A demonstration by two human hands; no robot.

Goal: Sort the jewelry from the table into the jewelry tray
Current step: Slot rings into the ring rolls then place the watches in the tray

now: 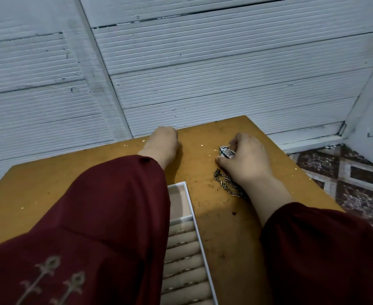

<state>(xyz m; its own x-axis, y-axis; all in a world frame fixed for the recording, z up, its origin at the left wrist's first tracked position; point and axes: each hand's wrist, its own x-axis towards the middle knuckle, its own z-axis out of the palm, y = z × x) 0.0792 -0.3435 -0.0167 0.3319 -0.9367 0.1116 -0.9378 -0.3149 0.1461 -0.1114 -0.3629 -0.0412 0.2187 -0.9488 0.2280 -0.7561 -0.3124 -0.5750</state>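
Head view, nearest first: your left sleeve point(106, 216) lies across most of the jewelry tray point(200, 238). Only its right rim, some ring rolls and one open compartment show, well back from your right fingers point(234, 140). Just behind those fingers a dark chain point(227, 183) lies bunched on the surface point(214, 216), partly under your right wrist. Your right hand point(246, 158) has its fingers curled round a silver link bracelet point(226, 151), thumb on the near side, down at the surface. Farther off, left of those fingers, your left hand point(162, 142) rests at the far edge with its fingers curled away from the camera; whether they hold anything cannot be told.

The likely risks:
- Lifting your right wrist could snag the chain and drag it along.
- The slack bracelet could slip from a partial hold.
- With the sleeve hiding the compartments, you may drop the bracelet into the wrong one.
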